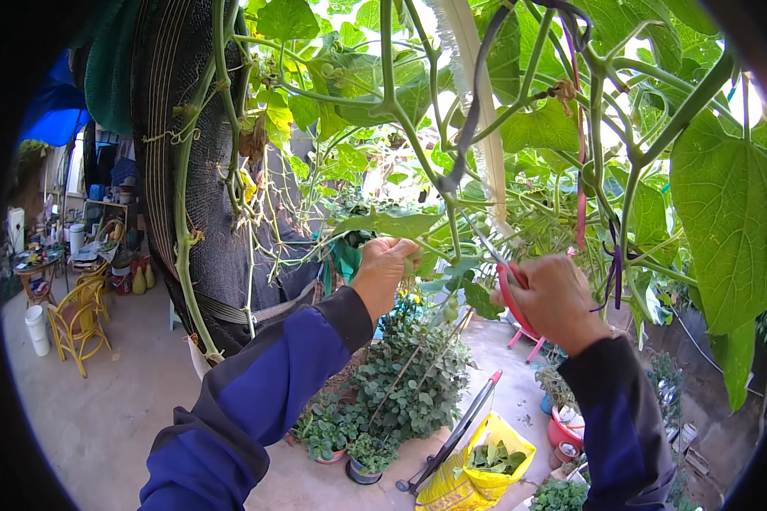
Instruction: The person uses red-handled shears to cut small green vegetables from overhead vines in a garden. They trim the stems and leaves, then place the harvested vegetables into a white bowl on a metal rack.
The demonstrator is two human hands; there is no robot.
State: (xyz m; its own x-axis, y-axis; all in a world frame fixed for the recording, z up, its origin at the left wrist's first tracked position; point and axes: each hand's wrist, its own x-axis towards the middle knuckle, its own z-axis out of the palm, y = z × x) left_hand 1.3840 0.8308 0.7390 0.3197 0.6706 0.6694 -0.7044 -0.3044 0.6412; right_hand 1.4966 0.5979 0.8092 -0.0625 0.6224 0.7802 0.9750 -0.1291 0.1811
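My left hand (385, 273) pinches part of a green vine, fingers closed around it just below a broad leaf (393, 223). To the right, my right hand (553, 300) grips red-handled scissors (514, 290). Their metal blades (481, 236) point up and left toward a vine stem (452, 227). Whether the blades touch that stem I cannot tell. Small round green fruits (450, 311) hang below, between my hands. Exactly what part of the plant sits in my left fingers is partly hidden.
Thick climbing stems (415, 137) and a grey strap (476, 108) hang overhead. Dark netting (211, 160) stands at left. Below are potted plants (364, 457), a yellow bag (450, 482) holding cut leaves, a hand trolley (454, 434) and a pink stool (535, 345). Wicker chairs (77, 326) stand far left.
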